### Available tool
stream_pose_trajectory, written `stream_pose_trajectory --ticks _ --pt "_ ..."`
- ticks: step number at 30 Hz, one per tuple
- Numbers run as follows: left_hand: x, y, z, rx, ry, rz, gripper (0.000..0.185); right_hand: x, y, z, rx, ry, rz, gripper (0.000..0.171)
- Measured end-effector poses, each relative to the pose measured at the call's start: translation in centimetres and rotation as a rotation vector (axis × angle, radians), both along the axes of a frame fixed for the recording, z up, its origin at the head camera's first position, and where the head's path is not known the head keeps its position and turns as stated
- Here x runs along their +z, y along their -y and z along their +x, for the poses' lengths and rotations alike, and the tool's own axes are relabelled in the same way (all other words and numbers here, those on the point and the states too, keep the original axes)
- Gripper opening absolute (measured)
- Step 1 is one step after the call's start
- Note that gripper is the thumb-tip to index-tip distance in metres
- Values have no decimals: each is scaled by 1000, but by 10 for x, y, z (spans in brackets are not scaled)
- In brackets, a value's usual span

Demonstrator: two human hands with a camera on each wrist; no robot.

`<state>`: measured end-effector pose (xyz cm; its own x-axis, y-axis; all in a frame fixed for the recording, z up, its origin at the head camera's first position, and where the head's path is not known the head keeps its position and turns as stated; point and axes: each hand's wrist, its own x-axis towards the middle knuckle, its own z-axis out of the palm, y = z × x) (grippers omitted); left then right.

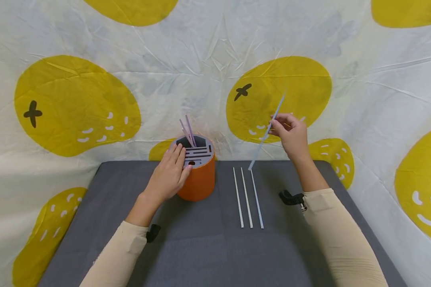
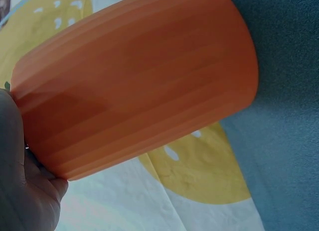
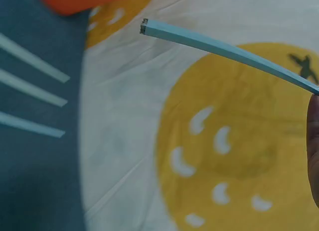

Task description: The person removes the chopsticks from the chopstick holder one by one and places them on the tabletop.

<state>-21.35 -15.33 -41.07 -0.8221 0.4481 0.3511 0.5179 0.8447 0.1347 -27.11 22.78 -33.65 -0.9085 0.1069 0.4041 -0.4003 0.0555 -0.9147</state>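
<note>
An orange cylindrical holder with a grey slotted top stands upright near the back of the table. My left hand rests on the left side of its top, fingers straight and thumb at the front rim. Two thin purple sticks lean in the holder's rear opening. Raised to the right, my right hand pinches a thin pale blue stick between thumb and fingers. The stick slants, its lower end pointing toward the table. How deep the purple sticks reach is hidden.
Two whitish sticks and one pale blue stick lie side by side on the dark grey tablecloth, right of the holder. A white curtain with yellow fruit shapes hangs behind the table's back edge.
</note>
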Motion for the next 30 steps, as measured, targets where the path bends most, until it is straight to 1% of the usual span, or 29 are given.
stream_pose_trajectory --ticks 4,8,12,19,25,28,30 --pt "0 2 -1 10 11 -6 66 -25 -14 -2 -20 89 190 24" --pt "0 3 -2 8 14 -4 66 -49 -27 -4 -9 159 383 33" --pt "1 3 -3 2 13 1 66 -70 -37 -5 16 245 484 36" --pt "2 2 -3 2 19 -9 66 -107 -52 -6 67 351 571 31" --pt "1 3 -4 8 29 -10 67 -136 -56 -7 121 428 586 30" --pt "1 2 -3 3 21 1 66 -147 -56 -5 136 473 598 29" --pt "1 2 -3 -1 15 7 66 -153 -56 -5 144 500 586 28"
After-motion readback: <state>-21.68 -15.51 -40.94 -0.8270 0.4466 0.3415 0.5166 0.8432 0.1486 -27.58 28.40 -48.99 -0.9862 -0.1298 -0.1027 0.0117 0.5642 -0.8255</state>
